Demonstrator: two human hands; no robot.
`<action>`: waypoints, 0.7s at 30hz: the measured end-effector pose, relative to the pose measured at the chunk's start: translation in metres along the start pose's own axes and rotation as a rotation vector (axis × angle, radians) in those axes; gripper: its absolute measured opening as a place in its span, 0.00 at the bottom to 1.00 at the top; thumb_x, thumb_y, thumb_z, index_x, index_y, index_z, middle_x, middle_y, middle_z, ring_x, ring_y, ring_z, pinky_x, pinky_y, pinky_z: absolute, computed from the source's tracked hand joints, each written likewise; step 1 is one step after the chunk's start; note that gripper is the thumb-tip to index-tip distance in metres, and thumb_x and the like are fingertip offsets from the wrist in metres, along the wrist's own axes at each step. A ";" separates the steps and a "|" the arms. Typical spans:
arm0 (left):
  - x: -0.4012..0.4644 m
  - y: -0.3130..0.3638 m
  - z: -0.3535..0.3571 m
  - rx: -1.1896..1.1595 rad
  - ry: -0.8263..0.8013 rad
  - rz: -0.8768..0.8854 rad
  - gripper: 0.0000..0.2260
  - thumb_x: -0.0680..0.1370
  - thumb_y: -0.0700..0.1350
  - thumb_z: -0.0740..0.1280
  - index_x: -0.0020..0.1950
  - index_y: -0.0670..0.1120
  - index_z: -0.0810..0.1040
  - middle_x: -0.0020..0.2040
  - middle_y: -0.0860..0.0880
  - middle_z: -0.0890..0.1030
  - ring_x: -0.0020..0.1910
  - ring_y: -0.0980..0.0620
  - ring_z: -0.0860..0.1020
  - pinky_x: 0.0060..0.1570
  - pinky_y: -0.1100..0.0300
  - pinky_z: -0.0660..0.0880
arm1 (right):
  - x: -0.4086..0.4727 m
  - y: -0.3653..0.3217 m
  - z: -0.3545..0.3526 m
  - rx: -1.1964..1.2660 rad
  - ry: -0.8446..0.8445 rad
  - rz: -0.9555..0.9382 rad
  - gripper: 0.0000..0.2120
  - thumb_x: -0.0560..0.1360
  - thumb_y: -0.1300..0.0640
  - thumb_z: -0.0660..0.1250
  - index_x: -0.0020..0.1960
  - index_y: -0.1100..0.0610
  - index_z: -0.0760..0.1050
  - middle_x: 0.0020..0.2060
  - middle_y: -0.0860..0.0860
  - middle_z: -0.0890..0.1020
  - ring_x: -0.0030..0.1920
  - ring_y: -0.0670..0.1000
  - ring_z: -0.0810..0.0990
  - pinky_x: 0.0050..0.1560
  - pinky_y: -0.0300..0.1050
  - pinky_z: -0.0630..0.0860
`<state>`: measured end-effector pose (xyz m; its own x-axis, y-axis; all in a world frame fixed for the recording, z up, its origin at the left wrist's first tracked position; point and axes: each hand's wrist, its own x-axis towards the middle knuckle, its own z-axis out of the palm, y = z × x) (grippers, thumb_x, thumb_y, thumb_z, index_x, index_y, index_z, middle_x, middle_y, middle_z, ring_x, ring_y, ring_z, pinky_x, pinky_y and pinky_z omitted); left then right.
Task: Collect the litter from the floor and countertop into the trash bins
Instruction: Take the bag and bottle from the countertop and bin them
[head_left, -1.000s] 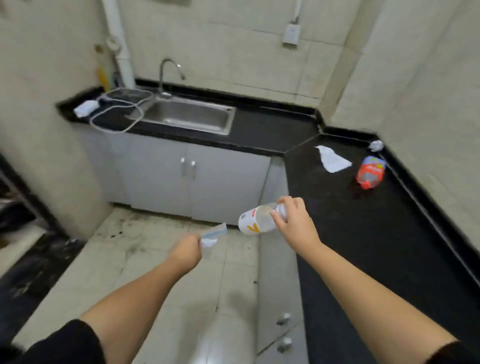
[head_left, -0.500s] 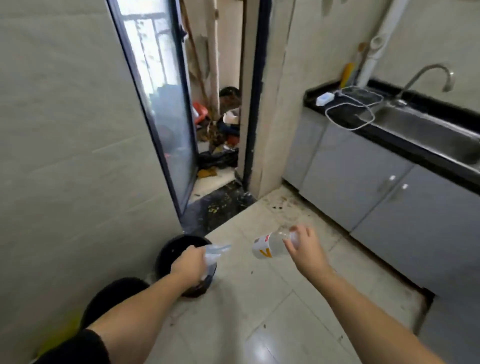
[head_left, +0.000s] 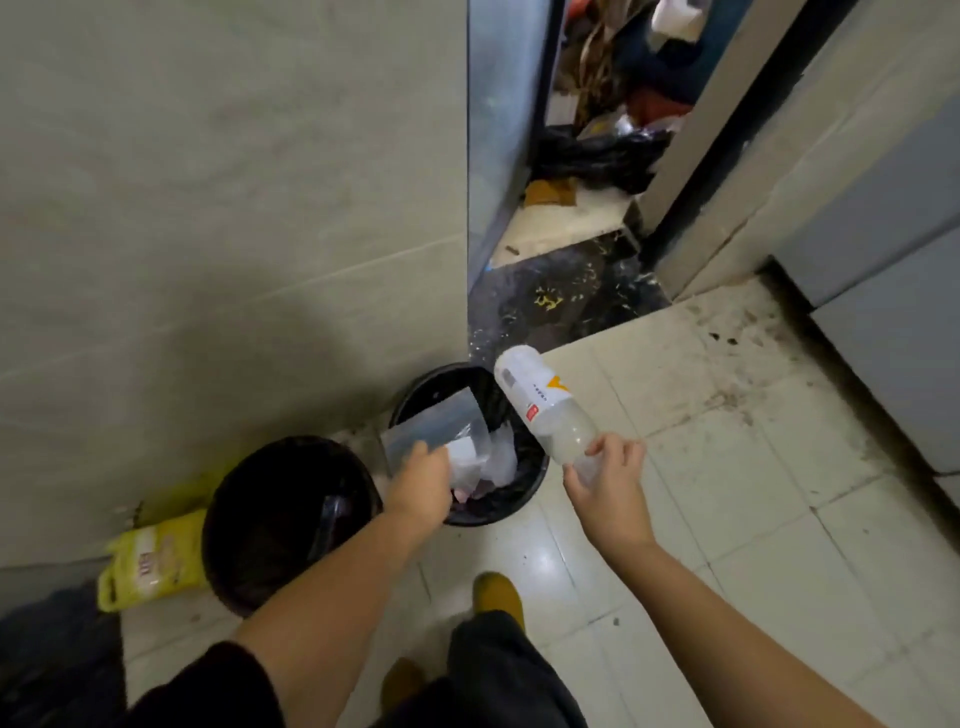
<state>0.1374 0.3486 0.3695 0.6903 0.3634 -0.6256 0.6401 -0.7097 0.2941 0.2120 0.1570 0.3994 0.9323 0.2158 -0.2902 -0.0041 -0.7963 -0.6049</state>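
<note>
Yellow sack (head_left: 150, 564) on the floor (head_left: 727, 493) w/ red print, leaning at the foot of the tiled wall (head_left: 234, 208), partly tucked behind other items. Pale floor tiles, grimy w/ dark specks toward the cabinet (head_left: 893, 291), which is grey and runs along the right edge. Dark speckled threshold (head_left: 561, 301) at the doorway, yellowish flecks on it. Glass door (head_left: 501, 130) stands open beside the wall's end. Past it a cluttered space: black bags (head_left: 597, 156), brown cardboard scrap (head_left: 550, 192), a red item (head_left: 660, 106), smth white up top. Person's mustard shoe (head_left: 496, 595) and dark trouser leg (head_left: 498, 670) at the bottom
</note>
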 end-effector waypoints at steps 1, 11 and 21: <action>0.028 -0.003 0.019 -0.007 0.003 -0.013 0.10 0.76 0.34 0.61 0.57 0.37 0.72 0.59 0.39 0.71 0.57 0.40 0.72 0.55 0.50 0.71 | 0.018 0.014 0.023 0.003 -0.018 -0.011 0.13 0.73 0.60 0.69 0.51 0.59 0.66 0.51 0.52 0.63 0.38 0.51 0.70 0.42 0.39 0.68; 0.194 -0.041 0.193 -0.021 -0.140 -0.073 0.18 0.78 0.40 0.61 0.68 0.40 0.68 0.69 0.37 0.66 0.67 0.38 0.69 0.65 0.47 0.70 | 0.098 0.128 0.147 0.021 -0.146 -0.118 0.14 0.72 0.60 0.69 0.47 0.51 0.64 0.51 0.49 0.63 0.44 0.30 0.70 0.44 0.17 0.67; 0.126 -0.095 0.144 -0.042 0.156 -0.014 0.26 0.77 0.50 0.62 0.74 0.46 0.62 0.70 0.42 0.67 0.68 0.42 0.66 0.66 0.50 0.65 | 0.077 0.052 0.153 -0.016 -0.289 -0.207 0.14 0.72 0.58 0.70 0.48 0.53 0.65 0.51 0.48 0.64 0.41 0.41 0.69 0.38 0.23 0.70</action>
<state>0.1145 0.3749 0.1583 0.7233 0.4646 -0.5109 0.6611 -0.6794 0.3183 0.2284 0.2189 0.2325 0.7722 0.5224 -0.3616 0.1820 -0.7272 -0.6619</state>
